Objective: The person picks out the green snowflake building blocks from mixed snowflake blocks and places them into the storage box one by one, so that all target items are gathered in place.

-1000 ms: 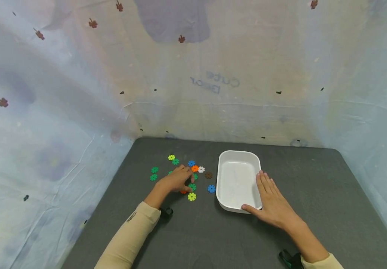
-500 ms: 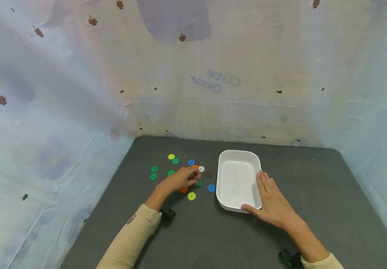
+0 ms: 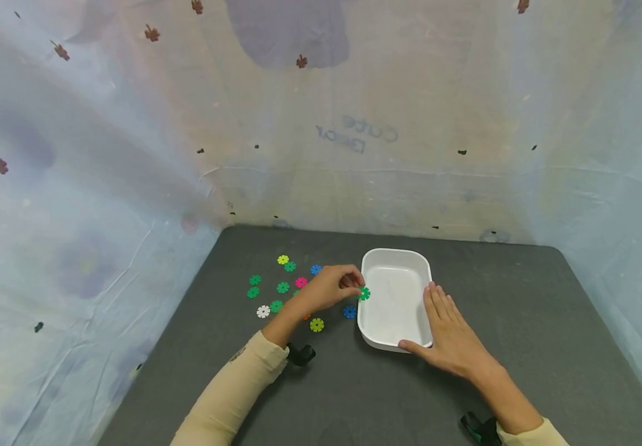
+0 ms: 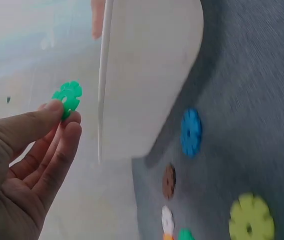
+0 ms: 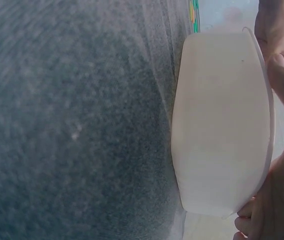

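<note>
One green disc (image 4: 71, 104), pinched by fingers of the left hand (image 3: 334, 286) — I read it above rim level, at the left edge of the white tub (image 3: 395, 310). Tub's long axis runs front to back; right hand (image 3: 451, 334) lies straight-fingered along the opposite rim.

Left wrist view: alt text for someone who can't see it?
The left hand pinches a green notched disc near a white tray. The gray table holds more, including a blue disc, a brown disc and a yellow disc.
</note>
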`<move>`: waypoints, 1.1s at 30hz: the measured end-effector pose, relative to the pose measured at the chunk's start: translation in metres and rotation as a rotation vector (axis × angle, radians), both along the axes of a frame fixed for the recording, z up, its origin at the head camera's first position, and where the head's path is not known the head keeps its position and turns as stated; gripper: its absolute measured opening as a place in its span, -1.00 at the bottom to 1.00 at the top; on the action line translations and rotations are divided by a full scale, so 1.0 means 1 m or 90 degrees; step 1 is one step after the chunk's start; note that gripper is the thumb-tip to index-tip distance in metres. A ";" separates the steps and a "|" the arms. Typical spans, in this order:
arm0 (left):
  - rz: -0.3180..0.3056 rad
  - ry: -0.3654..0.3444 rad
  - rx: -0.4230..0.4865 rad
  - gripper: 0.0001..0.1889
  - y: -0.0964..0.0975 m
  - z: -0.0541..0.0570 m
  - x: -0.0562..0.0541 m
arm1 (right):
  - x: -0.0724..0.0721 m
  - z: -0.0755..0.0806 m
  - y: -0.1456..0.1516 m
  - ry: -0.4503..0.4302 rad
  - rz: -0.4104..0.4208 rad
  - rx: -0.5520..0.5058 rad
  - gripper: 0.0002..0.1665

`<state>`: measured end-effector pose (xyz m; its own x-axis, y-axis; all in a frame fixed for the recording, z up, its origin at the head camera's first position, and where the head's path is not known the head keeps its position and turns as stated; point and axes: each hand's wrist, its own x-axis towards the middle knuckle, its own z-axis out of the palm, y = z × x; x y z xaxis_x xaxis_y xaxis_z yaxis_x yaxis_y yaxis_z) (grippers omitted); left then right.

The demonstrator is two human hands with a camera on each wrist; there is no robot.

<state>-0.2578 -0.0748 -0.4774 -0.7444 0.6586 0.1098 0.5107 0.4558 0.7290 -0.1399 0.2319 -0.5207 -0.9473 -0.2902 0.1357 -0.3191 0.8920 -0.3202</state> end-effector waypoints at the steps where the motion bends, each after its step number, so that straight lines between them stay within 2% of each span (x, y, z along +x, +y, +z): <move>1: -0.006 -0.010 0.002 -0.88 0.005 0.000 0.000 | 0.000 0.000 0.000 0.000 0.000 -0.001 0.54; 7: -0.046 -0.043 -0.020 -0.90 0.034 -0.005 0.002 | 0.001 -0.003 0.000 0.003 0.005 -0.005 0.53; 15: -0.126 -0.025 -0.071 -0.89 0.071 -0.016 0.001 | 0.001 -0.002 0.000 0.016 0.009 -0.009 0.51; 21: -0.176 -0.042 -0.100 -0.91 0.091 -0.023 0.000 | 0.002 0.001 0.000 0.034 0.018 -0.021 0.49; 26: -0.192 -0.043 -0.122 -0.91 0.102 -0.030 -0.001 | 0.004 0.001 0.000 0.041 0.026 -0.022 0.48; 33: -0.191 -0.022 -0.154 -0.90 0.110 -0.038 0.001 | 0.003 -0.001 0.001 0.053 0.029 -0.023 0.47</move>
<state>-0.2570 0.0354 -0.5151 -0.5150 0.8518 -0.0964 0.6248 0.4500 0.6380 -0.1372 0.2327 -0.5217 -0.9180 -0.3267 0.2246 -0.3865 0.8639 -0.3229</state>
